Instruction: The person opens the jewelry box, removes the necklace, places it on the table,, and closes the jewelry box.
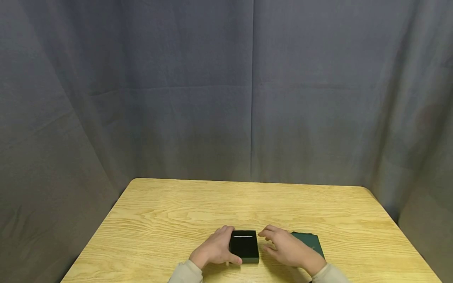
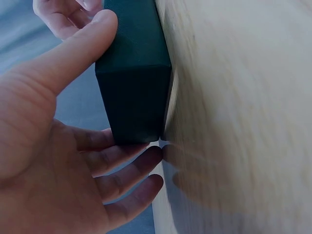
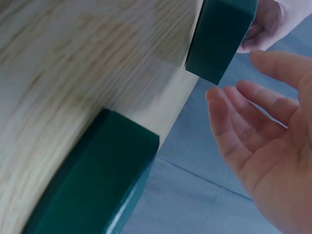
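Note:
A small square dark green box (image 1: 245, 248) sits on the table with its open top up, black inside, with a thin white strip near its far edge. My left hand (image 1: 217, 247) grips it from the left, the thumb at its near side. In the left wrist view, that thumb lies along one green wall (image 2: 134, 97) and the fingertips are at another. My right hand (image 1: 286, 248) is just right of the box, its fingers loosely bent and holding nothing. Beside that hand lies a dark green lid (image 1: 310, 239), partly hidden by the wrist; its side shows in the right wrist view.
The light wood-grain table (image 1: 198, 204) reaches back to rounded far corners. Grey curtains (image 1: 191, 118) hang behind it and along both sides. Beige sleeves (image 1: 185, 272) cover both forearms at the near edge of the head view.

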Tool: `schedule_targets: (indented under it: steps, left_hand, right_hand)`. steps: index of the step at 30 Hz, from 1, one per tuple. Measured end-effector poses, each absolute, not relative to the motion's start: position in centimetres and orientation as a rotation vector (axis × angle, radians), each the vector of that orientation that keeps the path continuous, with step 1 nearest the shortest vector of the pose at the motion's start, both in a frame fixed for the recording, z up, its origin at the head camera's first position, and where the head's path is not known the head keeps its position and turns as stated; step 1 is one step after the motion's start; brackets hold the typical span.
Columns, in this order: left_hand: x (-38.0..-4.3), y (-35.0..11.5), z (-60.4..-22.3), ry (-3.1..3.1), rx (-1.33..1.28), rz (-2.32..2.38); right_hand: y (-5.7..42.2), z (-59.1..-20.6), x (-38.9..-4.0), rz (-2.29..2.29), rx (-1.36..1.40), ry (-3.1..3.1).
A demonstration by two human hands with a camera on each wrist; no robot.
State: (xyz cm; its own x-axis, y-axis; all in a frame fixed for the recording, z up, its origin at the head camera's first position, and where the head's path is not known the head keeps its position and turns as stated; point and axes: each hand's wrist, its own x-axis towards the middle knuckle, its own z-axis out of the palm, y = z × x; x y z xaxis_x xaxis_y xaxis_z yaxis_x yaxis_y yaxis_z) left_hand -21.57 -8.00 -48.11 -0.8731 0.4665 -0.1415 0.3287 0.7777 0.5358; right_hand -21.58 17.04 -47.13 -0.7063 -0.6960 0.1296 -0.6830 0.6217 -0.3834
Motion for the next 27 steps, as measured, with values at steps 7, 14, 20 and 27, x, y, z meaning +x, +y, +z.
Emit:
schedule_targets:
  steps: [7,14,20,27]
  left_hand:
    - [-21.6,-7.9,-48.3,2.677,0.609,0.779]
    - [-21.7,-7.8,-48.3,2.658,0.598,0.830]
    - [-21.7,-7.9,-48.4,2.650,0.596,0.887]
    - [-21.8,-8.0,-48.8,2.647,0.585,0.936]
  right_hand:
    - [16.7,-47.1,-21.5,-0.634,-1.202,2.777]
    - [16.4,-47.2,-21.8,-0.631,-1.207,2.775]
    - [16.4,-47.4,-21.9,-0.628,-1.198,2.780]
    - [16.0,-47.3,-21.9,-0.663,-1.190,2.773]
